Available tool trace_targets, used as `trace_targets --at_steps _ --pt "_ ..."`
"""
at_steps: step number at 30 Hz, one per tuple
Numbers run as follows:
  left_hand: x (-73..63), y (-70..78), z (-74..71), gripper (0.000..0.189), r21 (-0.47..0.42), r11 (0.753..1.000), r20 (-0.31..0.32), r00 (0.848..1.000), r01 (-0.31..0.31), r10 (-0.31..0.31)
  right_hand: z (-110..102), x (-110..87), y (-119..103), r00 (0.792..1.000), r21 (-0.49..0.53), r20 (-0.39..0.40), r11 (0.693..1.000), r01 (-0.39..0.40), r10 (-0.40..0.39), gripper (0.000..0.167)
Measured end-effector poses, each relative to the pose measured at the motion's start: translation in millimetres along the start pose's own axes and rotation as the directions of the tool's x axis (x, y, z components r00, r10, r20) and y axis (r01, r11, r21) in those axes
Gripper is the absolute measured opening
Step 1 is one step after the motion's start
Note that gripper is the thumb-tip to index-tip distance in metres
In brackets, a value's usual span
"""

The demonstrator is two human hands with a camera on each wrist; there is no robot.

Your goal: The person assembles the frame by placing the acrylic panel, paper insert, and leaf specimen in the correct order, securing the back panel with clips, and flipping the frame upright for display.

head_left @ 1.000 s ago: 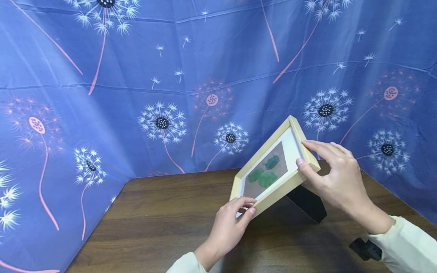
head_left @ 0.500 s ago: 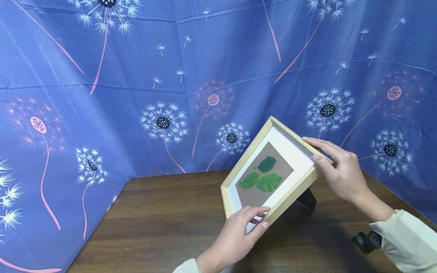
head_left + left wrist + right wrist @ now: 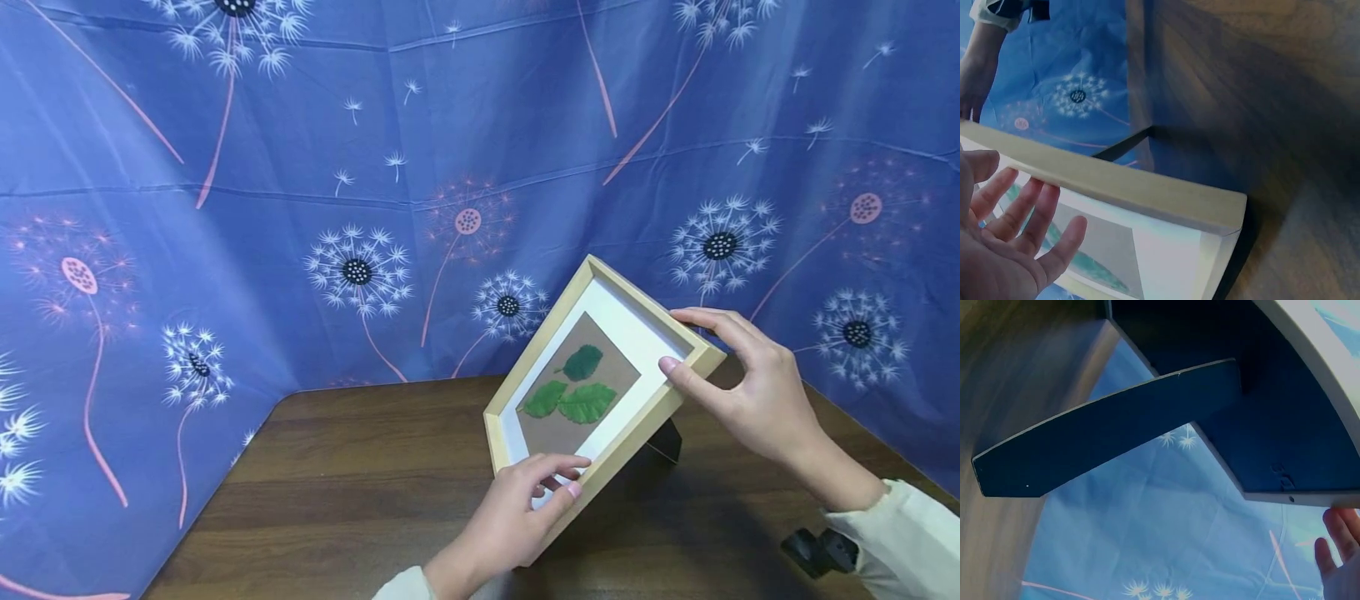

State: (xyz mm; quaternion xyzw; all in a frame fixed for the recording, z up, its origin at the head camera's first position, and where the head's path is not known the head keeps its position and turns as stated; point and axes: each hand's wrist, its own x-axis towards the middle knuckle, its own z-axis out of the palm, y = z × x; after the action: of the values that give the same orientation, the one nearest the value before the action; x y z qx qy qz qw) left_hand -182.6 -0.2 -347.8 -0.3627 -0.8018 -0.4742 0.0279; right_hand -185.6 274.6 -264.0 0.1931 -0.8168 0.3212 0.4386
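Observation:
A pale wooden picture frame (image 3: pixel 537 335) leans back on the table, one upper corner pointing up, its front turned to the head camera. Behind the glass, a white mat surrounds several green leaves (image 3: pixel 587 403) on brown. My right hand (image 3: pixel 761 387) pinches the upper right corner, thumb on the front and fingers behind. My left hand (image 3: pixel 517 512) holds the near side rail, fingertips on its inner edge and thumb by its outer face. In the right wrist view, the black back (image 3: pixel 1297 406) shows with its easel leg (image 3: pixel 1104 431) swung out. The left palm hides the frame's lower corner.
The dark wood table (image 3: pixel 337 500) reaches back to a blue dandelion-print cloth (image 3: pixel 300 150) hanging behind and at both sides. A black strapped device (image 3: pixel 817 552) sits at the right sleeve's cuff.
The frame has turned so its front faces the head camera more, and its easel leg now shows less behind it. Both hands have moved along with it, still holding on.

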Motion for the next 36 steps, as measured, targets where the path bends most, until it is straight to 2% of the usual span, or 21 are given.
trace_targets --at_steps 6,9,12,16,22,26,32,36 --pt "5.7 -8.2 -9.7 0.025 -0.028 0.999 -0.030 0.999 0.023 -0.024 0.0 2.9 7.3 1.000 0.050 0.009 0.999 0.004 -0.005 0.055" --pt "8.6 -14.2 -16.2 0.026 -0.022 0.999 -0.080 0.996 0.027 -0.029 -1.6 4.1 12.9 0.999 0.101 0.032 0.995 -0.016 0.013 0.054" --pt "12.3 -22.8 -22.7 0.025 -0.008 0.999 -0.156 0.987 0.042 -0.043 -3.0 5.8 18.9 0.998 0.159 0.061 0.987 -0.040 0.030 0.051" --pt "17.5 -35.4 -30.2 0.023 0.018 0.994 -0.265 0.960 0.103 -0.095 -4.6 9.5 26.3 0.994 0.231 0.103 0.971 -0.065 0.042 0.048" --pt "24.0 -50.2 -36.0 0.022 0.038 0.988 -0.421 0.899 0.152 -0.122 -6.5 16.0 33.2 0.985 0.297 0.159 0.948 -0.116 0.070 0.044" --pt "27.4 -59.3 -38.6 0.024 0.065 0.978 -0.477 0.867 0.199 -0.145 -5.0 20.0 35.9 0.976 0.316 0.188 0.934 -0.165 0.108 0.046" --pt "30.5 -66.3 -43.7 0.028 0.079 0.962 -0.508 0.841 0.261 -0.186 -3.1 26.0 39.8 0.966 0.317 0.222 0.928 -0.197 0.129 0.044" --pt "30.8 -69.9 -47.0 0.031 0.080 0.954 -0.503 0.838 0.288 -0.211 -2.4 29.7 42.6 0.960 0.327 0.240 0.920 -0.217 0.142 0.044"
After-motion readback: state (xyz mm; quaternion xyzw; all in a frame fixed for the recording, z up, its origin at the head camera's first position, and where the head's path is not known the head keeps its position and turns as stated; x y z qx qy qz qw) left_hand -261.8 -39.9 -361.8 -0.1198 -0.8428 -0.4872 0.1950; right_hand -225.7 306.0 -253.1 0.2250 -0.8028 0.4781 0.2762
